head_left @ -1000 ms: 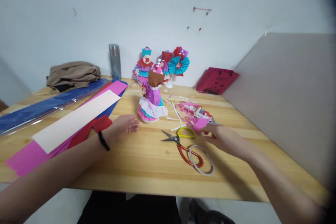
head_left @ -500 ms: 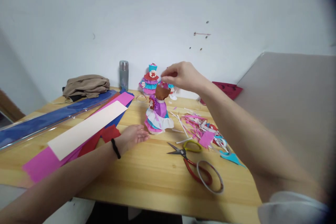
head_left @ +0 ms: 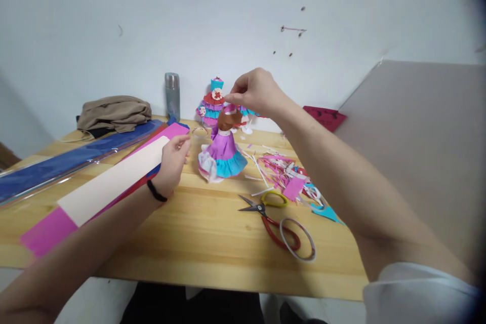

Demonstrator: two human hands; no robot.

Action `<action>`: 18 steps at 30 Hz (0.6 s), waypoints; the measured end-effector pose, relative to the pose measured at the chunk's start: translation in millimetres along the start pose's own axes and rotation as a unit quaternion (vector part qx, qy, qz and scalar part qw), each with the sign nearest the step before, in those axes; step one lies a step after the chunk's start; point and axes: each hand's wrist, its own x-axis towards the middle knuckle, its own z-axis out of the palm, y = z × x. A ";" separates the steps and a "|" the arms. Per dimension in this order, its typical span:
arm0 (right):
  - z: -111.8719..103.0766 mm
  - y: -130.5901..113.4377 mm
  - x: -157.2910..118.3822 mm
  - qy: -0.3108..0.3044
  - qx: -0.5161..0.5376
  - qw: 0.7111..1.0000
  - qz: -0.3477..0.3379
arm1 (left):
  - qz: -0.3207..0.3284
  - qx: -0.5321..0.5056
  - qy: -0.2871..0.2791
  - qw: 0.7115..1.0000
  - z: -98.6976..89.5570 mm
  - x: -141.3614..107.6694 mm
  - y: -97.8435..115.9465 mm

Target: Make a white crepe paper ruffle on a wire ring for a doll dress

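My right hand point(head_left: 252, 92) pinches the top of a small crepe-paper dress on a mini mannequin point(head_left: 223, 148). This dress has a brown bodice, a purple skirt and a white and turquoise ruffled hem, and it stands about upright over the table. My left hand point(head_left: 173, 159), with a black band at the wrist, is to the left of the dress, apart from it. Its fingers are loosely bent and nothing shows in them. Below it lie strips of cream paper point(head_left: 114, 182) and magenta paper point(head_left: 47, 230).
Scissors point(head_left: 261, 208) lie open in front, a tape roll point(head_left: 298, 240) on their red handle. Paper scraps point(head_left: 283, 172) spread at right. Behind stand a tiered paper dress point(head_left: 213, 104) and a grey flask point(head_left: 172, 97). Brown cloth point(head_left: 116, 114) lies back left.
The dress has turned, so more purple and turquoise faces me, and its flower has gone from sight. My left hand has moved up and left, away from the hem. The view has shifted slightly.
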 end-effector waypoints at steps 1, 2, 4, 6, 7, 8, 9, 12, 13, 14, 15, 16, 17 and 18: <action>2.1 0.3 0.5 0.005 0.011 1.000 0.005 | 0.085 0.024 -0.016 0.996 1.8 2.5 12.6; 4.2 1.0 0.8 0.010 0.024 1.000 0.008 | 0.154 0.054 -0.032 0.986 4.4 4.4 25.2; 8.1 3.2 1.2 0.014 0.056 0.998 0.005 | 0.257 0.103 -0.044 0.960 11.2 6.9 48.3; 11.3 5.7 0.8 0.015 0.094 0.995 -0.006 | 0.323 0.136 -0.065 0.934 19.4 8.5 65.5; 12.5 6.9 0.4 0.014 0.114 0.993 -0.013 | 0.344 0.145 -0.076 0.925 23.5 9.3 71.4; 13.2 8.1 -0.3 0.010 0.135 0.991 -0.021 | 0.357 0.154 -0.082 0.917 27.4 10.2 75.7; 13.4 9.4 -1.3 0.004 0.155 0.988 -0.030 | 0.365 0.164 -0.086 0.913 31.0 11.3 78.5; 12.0 15.4 -5.5 -0.017 0.205 0.977 -0.049 | 0.369 0.193 -0.091 0.905 39.3 14.4 81.9; 11.3 18.7 -7.1 -0.017 0.219 0.974 -0.051 | 0.367 0.202 -0.098 0.903 41.1 15.1 82.4; 10.8 22.8 -8.6 -0.014 0.230 0.972 -0.051 | 0.366 0.211 -0.104 0.900 42.4 15.5 82.9; 10.6 27.5 -10.0 -0.009 0.241 0.969 -0.050 | 0.365 0.219 -0.112 0.898 43.3 15.6 83.7; 11.0 32.8 -11.4 -0.003 0.249 0.967 -0.049 | 0.363 0.228 -0.119 0.896 43.8 15.6 84.7; 12.0 38.3 -12.7 -0.002 0.256 0.966 -0.047 | 0.363 0.236 -0.122 0.893 43.8 15.5 86.0; 13.5 43.7 -13.8 -0.004 0.262 0.964 -0.043 | 0.363 0.244 -0.121 0.891 43.6 15.6 87.4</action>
